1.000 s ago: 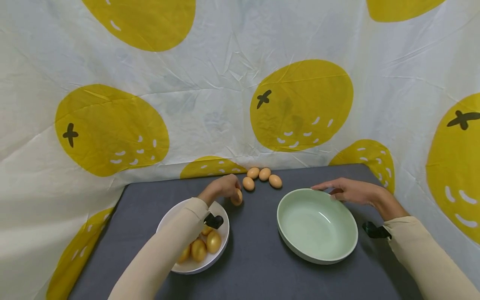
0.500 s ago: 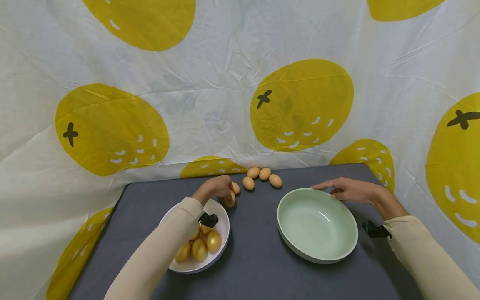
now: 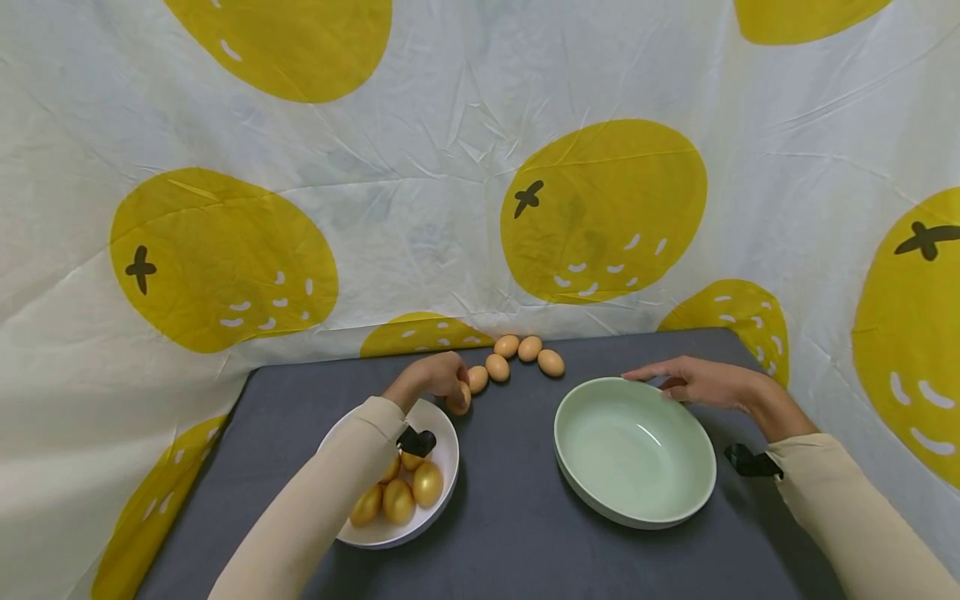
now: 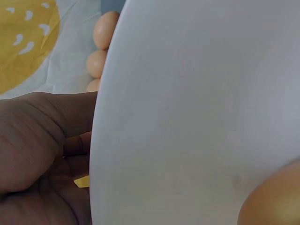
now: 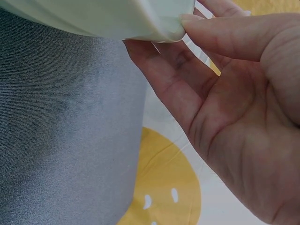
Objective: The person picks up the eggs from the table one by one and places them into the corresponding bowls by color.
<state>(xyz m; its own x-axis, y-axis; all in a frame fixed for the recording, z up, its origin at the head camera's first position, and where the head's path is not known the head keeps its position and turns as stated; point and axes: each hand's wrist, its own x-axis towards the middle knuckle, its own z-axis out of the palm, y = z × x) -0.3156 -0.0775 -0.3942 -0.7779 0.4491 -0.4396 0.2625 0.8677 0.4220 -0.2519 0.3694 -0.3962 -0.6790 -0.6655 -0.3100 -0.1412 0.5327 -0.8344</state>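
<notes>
My left hand (image 3: 437, 375) pinches a light brown egg (image 3: 461, 400) low over the table, just past the far rim of a white bowl (image 3: 447, 433). Several golden eggs (image 3: 397, 500) lie inside that bowl, partly covered by my left forearm. Right beside the pinched egg sits another brown egg (image 3: 477, 379). In the left wrist view the bowl's rim hides my left fingertips. My right hand (image 3: 705, 383) holds the far right rim of a pale green bowl (image 3: 637, 450); the right wrist view shows the thumb (image 5: 220, 35) on the rim and the fingers beneath.
Several more brown eggs (image 3: 528, 348) stand in a loose curve near the table's back edge. The dark grey table (image 3: 517, 500) ends at a pale cloth (image 3: 420, 242) with yellow fruit prints, which hangs behind and down the sides.
My left hand has moved slightly left and nearer with an egg. Another egg has come into view beside it and shifted a little right, towards the others. The right hand stays put.
</notes>
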